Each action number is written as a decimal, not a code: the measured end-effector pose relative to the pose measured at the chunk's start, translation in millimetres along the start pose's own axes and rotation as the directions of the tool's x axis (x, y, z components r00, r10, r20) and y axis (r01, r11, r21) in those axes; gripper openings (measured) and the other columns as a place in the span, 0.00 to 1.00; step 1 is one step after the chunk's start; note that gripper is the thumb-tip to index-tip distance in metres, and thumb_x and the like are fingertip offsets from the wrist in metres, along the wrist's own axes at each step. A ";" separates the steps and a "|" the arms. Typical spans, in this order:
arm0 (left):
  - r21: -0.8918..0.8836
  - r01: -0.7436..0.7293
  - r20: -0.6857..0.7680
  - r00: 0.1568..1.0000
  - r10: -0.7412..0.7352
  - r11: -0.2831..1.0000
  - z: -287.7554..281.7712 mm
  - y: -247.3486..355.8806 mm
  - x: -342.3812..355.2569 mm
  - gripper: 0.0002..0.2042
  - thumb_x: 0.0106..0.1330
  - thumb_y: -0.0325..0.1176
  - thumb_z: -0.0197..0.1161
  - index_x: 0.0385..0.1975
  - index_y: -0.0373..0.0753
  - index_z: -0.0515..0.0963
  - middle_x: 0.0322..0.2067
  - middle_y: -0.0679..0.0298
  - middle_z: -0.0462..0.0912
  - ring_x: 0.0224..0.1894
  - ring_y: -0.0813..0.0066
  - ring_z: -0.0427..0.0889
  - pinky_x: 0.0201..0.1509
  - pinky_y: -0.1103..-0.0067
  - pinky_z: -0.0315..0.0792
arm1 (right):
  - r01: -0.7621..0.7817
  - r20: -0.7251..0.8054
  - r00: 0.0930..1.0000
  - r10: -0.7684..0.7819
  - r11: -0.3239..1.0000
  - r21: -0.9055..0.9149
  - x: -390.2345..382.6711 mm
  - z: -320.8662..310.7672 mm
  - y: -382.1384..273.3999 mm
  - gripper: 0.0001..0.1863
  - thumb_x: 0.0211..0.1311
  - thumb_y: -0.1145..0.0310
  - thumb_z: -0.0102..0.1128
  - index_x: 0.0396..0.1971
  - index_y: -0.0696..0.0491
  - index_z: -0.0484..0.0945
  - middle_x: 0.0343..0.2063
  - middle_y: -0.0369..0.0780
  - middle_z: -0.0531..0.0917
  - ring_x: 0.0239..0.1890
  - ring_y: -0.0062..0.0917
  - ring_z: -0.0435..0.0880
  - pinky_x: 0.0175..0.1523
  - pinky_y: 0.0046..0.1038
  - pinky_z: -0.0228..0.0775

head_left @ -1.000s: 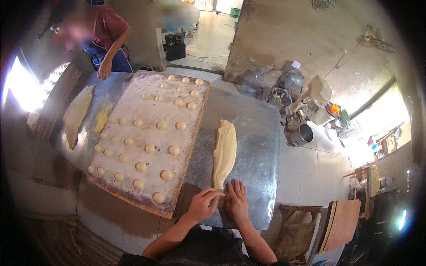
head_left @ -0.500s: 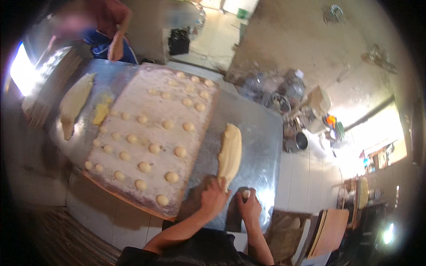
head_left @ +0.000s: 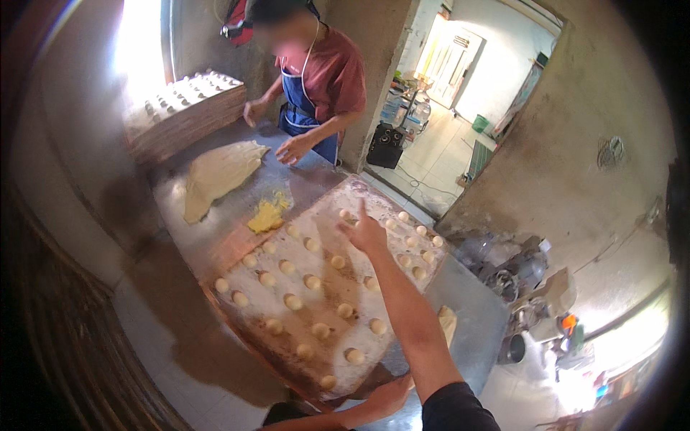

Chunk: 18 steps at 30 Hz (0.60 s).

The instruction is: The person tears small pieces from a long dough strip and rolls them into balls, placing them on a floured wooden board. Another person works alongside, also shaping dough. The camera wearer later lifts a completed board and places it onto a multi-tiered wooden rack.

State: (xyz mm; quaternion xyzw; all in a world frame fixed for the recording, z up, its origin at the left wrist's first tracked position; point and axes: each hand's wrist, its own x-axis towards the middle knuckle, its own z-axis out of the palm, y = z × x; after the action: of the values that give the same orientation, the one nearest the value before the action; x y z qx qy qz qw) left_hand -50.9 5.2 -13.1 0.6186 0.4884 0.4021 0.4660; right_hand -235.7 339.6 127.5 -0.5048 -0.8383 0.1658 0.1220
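The right hand point(head_left: 366, 233) was stretched out over the far part of the floured board point(head_left: 327, 363), fingers loosely bunched with one raised upward; whether it pinched anything could not be told. It hovered just above the small round dough balls point(head_left: 294, 302), pale and smooth, set in rows across the board's dusty, mottled surface. The left hand point(head_left: 392, 395) lay at the board's near corner, fingers flat and together against the edge. A soft, elongated dough piece point(head_left: 447, 321) showed beside the forearm on the grey metal table point(head_left: 478, 341), mostly hidden. Further off lay a broad, folded sheet of dough point(head_left: 215, 176) and a crumbly yellow lump point(head_left: 267, 215). A co-worker in a blue apron point(head_left: 305, 118) stood at the table's far end beside a stack of boards point(head_left: 188, 111) bearing more balls.
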 end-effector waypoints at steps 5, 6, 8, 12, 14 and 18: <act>-0.015 0.159 0.078 0.984 -0.157 0.987 -33.5 3.0 -11.5 0.21 0.79 0.36 0.47 0.67 0.35 0.68 0.52 0.37 0.80 0.54 0.36 0.80 0.60 0.54 0.74 | -0.152 -0.238 0.921 0.308 0.847 0.509 -226.3 -26.9 74.4 0.18 0.77 0.61 0.53 0.39 0.59 0.86 0.36 0.47 0.89 0.33 0.30 0.87 0.39 0.37 0.77; -0.021 0.182 0.104 0.978 -0.179 0.983 -32.8 8.4 -14.6 0.20 0.78 0.36 0.48 0.66 0.36 0.69 0.51 0.38 0.80 0.54 0.37 0.80 0.61 0.54 0.74 | -0.292 -0.138 0.883 0.448 0.756 0.585 -297.5 -32.0 115.6 0.16 0.76 0.64 0.57 0.36 0.62 0.85 0.28 0.34 0.84 0.30 0.18 0.80 0.36 0.28 0.72; -0.145 -0.143 -0.131 0.984 0.125 0.979 -23.6 22.0 -1.9 0.15 0.76 0.35 0.52 0.58 0.38 0.75 0.45 0.42 0.81 0.47 0.42 0.82 0.61 0.55 0.72 | -0.578 0.077 0.612 0.787 0.379 0.723 -440.7 21.6 255.5 0.29 0.80 0.50 0.48 0.29 0.60 0.83 0.24 0.39 0.83 0.24 0.24 0.80 0.30 0.32 0.73; 0.434 -0.282 0.077 0.958 0.276 0.856 -9.5 52.0 -17.3 0.22 0.71 0.33 0.53 0.62 0.32 0.72 0.50 0.39 0.79 0.51 0.42 0.82 0.54 0.55 0.75 | -0.433 0.563 0.565 0.603 -0.364 0.825 -461.5 24.7 166.4 0.26 0.79 0.53 0.50 0.28 0.59 0.82 0.24 0.41 0.82 0.24 0.29 0.80 0.31 0.35 0.72; 0.578 -0.390 0.206 0.920 0.334 0.717 -23.8 96.3 -33.6 0.25 0.68 0.32 0.54 0.65 0.28 0.70 0.53 0.37 0.78 0.53 0.42 0.81 0.51 0.55 0.77 | -0.324 0.502 0.625 0.598 -0.386 0.864 -458.7 36.3 159.1 0.25 0.78 0.55 0.51 0.27 0.59 0.81 0.23 0.42 0.82 0.25 0.31 0.80 0.31 0.37 0.72; 0.324 -0.553 0.511 0.785 0.350 0.768 -27.5 160.5 -26.1 0.21 0.68 0.33 0.54 0.58 0.27 0.71 0.51 0.38 0.77 0.51 0.43 0.80 0.52 0.56 0.76 | -0.260 0.257 0.650 0.715 -0.108 0.959 -466.0 33.6 154.8 0.22 0.77 0.58 0.52 0.26 0.58 0.79 0.23 0.44 0.81 0.25 0.36 0.79 0.32 0.40 0.71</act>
State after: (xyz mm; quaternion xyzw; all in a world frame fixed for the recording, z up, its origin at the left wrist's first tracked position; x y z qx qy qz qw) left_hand -45.5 -29.5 148.0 0.8828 0.2884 0.2346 0.2871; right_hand 91.2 -11.4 17.3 -0.5937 -0.2206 0.6006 0.4879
